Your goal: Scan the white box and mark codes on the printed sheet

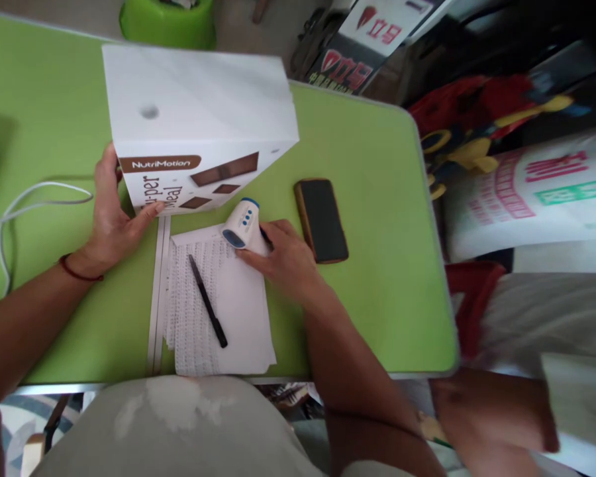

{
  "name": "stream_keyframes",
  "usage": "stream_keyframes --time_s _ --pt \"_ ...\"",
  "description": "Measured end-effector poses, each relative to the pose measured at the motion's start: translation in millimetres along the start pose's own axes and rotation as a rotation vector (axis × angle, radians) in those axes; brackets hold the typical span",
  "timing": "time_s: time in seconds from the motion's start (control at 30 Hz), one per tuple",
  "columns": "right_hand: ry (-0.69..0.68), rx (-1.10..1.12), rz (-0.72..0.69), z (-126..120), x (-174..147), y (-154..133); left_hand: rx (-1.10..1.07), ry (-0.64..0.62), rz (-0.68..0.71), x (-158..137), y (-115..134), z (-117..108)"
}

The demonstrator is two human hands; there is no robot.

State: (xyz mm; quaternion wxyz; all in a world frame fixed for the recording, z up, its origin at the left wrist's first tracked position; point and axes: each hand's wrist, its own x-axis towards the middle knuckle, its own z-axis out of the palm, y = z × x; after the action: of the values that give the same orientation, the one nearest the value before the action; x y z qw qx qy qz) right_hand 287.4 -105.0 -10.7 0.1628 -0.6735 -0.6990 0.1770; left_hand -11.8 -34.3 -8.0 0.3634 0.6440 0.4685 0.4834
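A white carton [198, 99] with a brown "NutriMotion" label stands on the table, tilted in my view. My left hand [116, 215] grips its lower left edge, thumb on the printed front and fingers round the side. In my right hand [288, 258] is a white gun-shaped infrared thermometer [243, 222] with blue trim and small blue buttons. The fingers wrap its handle, which they partly hide. It is held close in front of the carton, over the top edge of some papers [243, 305] with dense writing. Across these papers lies a black pen [208, 301].
A smartphone [325, 222] in a brown case lies right of my right hand on the green table [377, 199]. At the left runs a white cable [2, 245]. Beyond the table are a green stool [169, 23], a printed sack [536, 192] and another person's leg [491, 404].
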Motion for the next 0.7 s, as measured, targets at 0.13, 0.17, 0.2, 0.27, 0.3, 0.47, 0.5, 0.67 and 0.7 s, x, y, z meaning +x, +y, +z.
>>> stream_keyframes --time_s 0.13,0.17,0.2,0.27,0.3,0.47,0.5,0.67,0.7 --pt "0.154 -0.021 -0.057 -4.7 -9.6 -12.5 0.304 0.206 0.342 -2.4 -6.0 -1.7" --pt "0.198 -0.002 -0.084 -5.8 -13.9 -18.8 0.342 0.271 0.42 -3.9 -6.5 -1.9" --pt "0.211 0.036 -0.119 -6.1 -18.8 -25.8 0.362 0.336 0.501 -6.0 -6.1 -1.9" --pt "0.081 0.151 -0.202 -3.9 -28.9 -40.8 0.365 0.323 0.639 -11.7 -2.5 -0.9" --pt "-0.017 0.196 -0.237 -1.4 -33.5 -48.0 0.34 0.236 0.67 -14.7 0.4 0.0" --pt "-0.244 0.26 -0.242 11.8 -41.2 -67.4 0.432 -0.434 0.6 -21.3 13.7 4.9" --pt "-0.238 0.281 -0.242 12.3 -40.1 -67.1 0.46 -0.487 0.572 -20.6 14.2 5.5" --pt "-0.141 0.602 -0.234 11.5 -33.2 -52.8 0.503 -0.606 0.364 -17.8 9.1 7.4" --pt "-0.129 0.677 -0.231 13.1 -32.6 -49.5 0.514 -0.615 0.343 -18.4 8.0 7.7"
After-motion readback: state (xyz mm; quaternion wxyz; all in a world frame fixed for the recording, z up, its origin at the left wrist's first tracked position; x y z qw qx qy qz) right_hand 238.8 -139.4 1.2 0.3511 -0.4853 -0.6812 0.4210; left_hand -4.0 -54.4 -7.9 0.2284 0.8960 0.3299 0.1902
